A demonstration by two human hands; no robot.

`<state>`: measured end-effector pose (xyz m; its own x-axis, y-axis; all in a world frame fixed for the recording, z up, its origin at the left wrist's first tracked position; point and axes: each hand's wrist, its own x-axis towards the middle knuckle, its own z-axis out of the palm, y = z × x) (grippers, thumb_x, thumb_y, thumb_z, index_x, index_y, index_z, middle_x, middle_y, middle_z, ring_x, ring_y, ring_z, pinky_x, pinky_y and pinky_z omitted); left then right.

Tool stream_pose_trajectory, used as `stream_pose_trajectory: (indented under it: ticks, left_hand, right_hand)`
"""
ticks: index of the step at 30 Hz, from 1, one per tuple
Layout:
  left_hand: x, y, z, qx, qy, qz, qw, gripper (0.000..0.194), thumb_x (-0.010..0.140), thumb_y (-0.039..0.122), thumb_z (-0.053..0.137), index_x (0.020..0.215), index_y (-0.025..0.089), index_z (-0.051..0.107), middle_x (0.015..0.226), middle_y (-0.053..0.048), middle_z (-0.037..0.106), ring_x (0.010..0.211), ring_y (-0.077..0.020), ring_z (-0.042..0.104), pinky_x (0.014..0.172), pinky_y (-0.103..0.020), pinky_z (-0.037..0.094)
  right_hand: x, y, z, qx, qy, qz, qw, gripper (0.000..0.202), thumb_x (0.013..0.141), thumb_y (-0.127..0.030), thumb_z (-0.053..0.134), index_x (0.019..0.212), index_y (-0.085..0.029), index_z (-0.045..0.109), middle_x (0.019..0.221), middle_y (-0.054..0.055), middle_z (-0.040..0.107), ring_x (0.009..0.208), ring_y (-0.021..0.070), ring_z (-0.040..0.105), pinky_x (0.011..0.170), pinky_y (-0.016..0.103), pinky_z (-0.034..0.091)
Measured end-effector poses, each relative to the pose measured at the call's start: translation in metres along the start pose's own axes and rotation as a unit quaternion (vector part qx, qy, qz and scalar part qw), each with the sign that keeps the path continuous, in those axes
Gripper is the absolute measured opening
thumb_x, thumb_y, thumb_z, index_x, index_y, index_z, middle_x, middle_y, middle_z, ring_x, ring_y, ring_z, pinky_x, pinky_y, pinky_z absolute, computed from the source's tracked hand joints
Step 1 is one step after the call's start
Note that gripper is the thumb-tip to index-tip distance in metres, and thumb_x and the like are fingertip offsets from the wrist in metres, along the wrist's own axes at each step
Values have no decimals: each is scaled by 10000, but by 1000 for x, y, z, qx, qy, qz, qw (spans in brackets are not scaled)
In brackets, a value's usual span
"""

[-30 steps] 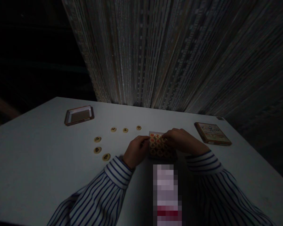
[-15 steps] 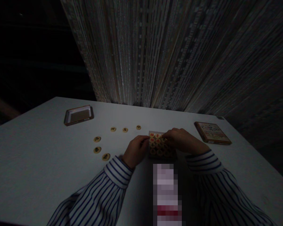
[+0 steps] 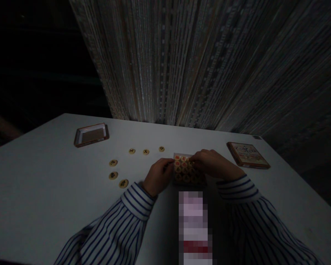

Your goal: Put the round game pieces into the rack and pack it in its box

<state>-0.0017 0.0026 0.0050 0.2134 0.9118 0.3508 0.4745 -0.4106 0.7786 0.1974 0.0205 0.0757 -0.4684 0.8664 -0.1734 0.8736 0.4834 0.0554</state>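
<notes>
A clear-edged tray of round xiangqi pieces (image 3: 185,169) lies on the white table, its pieces in rows with red and dark characters. My left hand (image 3: 158,176) is closed at the tray's left edge, fingertips pinched on that edge. Across the upper right of the tray reaches my right hand (image 3: 213,163), fingers bent together over the pieces; what is under its fingertips is hidden. Several loose pieces lie to the left, among them one (image 3: 161,149) behind my left hand and another (image 3: 123,183) near my left cuff.
An open shallow box part (image 3: 91,135) sits at the back left of the white table (image 3: 57,191). At the right lies a flat box with a printed top (image 3: 248,154). A string curtain (image 3: 165,66) hangs behind the table's far edge. A pixelated patch covers the near middle.
</notes>
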Motion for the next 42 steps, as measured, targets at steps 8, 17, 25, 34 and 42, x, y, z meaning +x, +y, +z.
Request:
stream_pose_trajectory:
  ticks: [8, 17, 25, 34, 42]
  left_hand:
    - [0, -1, 1, -4, 1, 4, 1000, 214, 804, 203, 477, 944, 152, 630, 909, -83, 664, 829, -171, 616, 749, -304, 501]
    - [0, 2, -1, -1, 6, 1, 1000, 210, 795, 198, 481, 927, 155, 639, 905, -81, 668, 817, -170, 618, 746, -309, 505]
    - [0, 0, 1, 1, 5, -2, 1000, 214, 798, 202, 482, 935, 140, 634, 901, -88, 666, 817, -170, 618, 738, -302, 504]
    - [-1, -2, 2, -5, 7, 7, 1000, 208, 801, 209, 482, 932, 155, 633, 900, -80, 666, 810, -167, 617, 735, -309, 505]
    - [0, -2, 2, 7, 3, 4, 1000, 207, 801, 198, 483, 941, 150, 628, 913, -82, 663, 838, -173, 613, 762, -314, 497]
  right_hand:
    - [-1, -1, -1, -1, -2, 2, 1000, 272, 794, -218, 445, 978, -238, 644, 959, 60, 671, 883, 206, 594, 694, 295, 397]
    - [-1, -2, -2, -8, -7, -6, 1000, 267, 787, -208, 436, 942, -248, 650, 926, 53, 675, 870, 208, 598, 670, 298, 397]
    - [-1, -1, 0, -7, -5, -7, 1000, 285, 776, -199, 436, 960, -261, 645, 923, 50, 677, 858, 208, 604, 661, 297, 398]
    - [0, 0, 1, -4, -4, -4, 1000, 293, 775, -193, 444, 979, -259, 643, 937, 53, 677, 860, 204, 604, 669, 293, 401]
    - [0, 1, 3, 2, 4, -1, 1000, 311, 778, -209, 443, 1031, -249, 619, 969, 58, 671, 879, 213, 599, 685, 311, 406]
